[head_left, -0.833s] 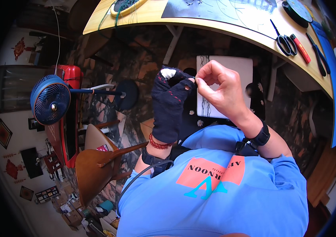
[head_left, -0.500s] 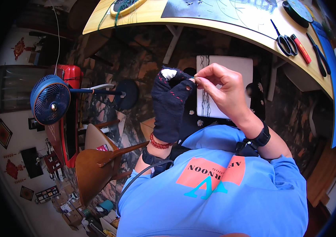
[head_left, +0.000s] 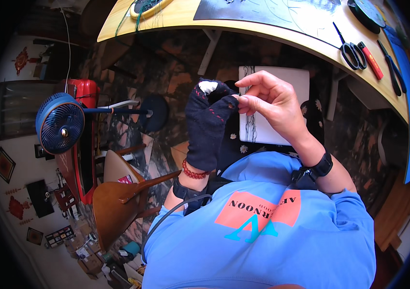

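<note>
My left hand (head_left: 209, 115) wears a black fabric glove with red stitching and a white patch near the knuckles. Its thumb and fingers are pinched together around something too small to make out. At that pinch my bare right hand (head_left: 279, 98) meets it, the thumb pressed close to the left fingertips, the other fingers partly curled and the index finger raised. Whatever lies between the right fingers is hidden. Beneath the hands is a flat white pad (head_left: 297, 83), with dark thin strands (head_left: 250, 126) running along its left side.
A wooden table (head_left: 176, 23) curves across the top, holding scissors (head_left: 353, 55), a red lighter (head_left: 371, 61), pliers (head_left: 392, 67), a spool (head_left: 368, 15) and a dark mat (head_left: 263, 14). At left are a blue fan (head_left: 63, 124) and a brown chair (head_left: 113, 209).
My right index finger has lifted away from the thumb, and the right fingers have curled in beneath it. The left hand keeps its pinch in nearly the same place.
</note>
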Available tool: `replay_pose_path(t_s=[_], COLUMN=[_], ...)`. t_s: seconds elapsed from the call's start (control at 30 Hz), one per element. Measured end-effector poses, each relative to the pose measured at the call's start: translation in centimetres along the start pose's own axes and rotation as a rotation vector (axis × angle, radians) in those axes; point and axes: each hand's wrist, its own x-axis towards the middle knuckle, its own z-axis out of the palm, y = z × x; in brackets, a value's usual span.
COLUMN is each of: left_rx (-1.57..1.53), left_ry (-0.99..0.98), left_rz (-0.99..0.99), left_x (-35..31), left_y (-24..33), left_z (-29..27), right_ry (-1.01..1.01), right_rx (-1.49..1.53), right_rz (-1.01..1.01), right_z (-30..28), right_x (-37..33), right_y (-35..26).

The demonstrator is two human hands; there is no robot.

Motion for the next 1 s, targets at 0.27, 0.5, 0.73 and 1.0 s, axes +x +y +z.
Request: replay_pose_path(t_s=[0.27,0.5,0.73,1.0], left_rx=[-0.081,-0.035,0.007,0.055], left_ry=[-0.01,-0.031,-0.03,-0.045], left_rz=[-0.166,-0.163,-0.151,-0.114], left_x=[0.7,1.2,1.1,1.0], left_y=[0.0,-0.3,-0.3,-0.1], left_z=[-0.2,-0.2,-0.2,-0.3], right_ry=[-0.083,-0.099,-0.092,-0.116], right_rx=[0.071,0.158,0.174,0.124], right_rz=[0.183,0.257,0.204,0.241], right_z=[-1.1,-1.7,-2.0,-2.0], right_x=[0.6,0.7,0.6,0.4], right_y=[-0.4,0.1,0.2,0.1])
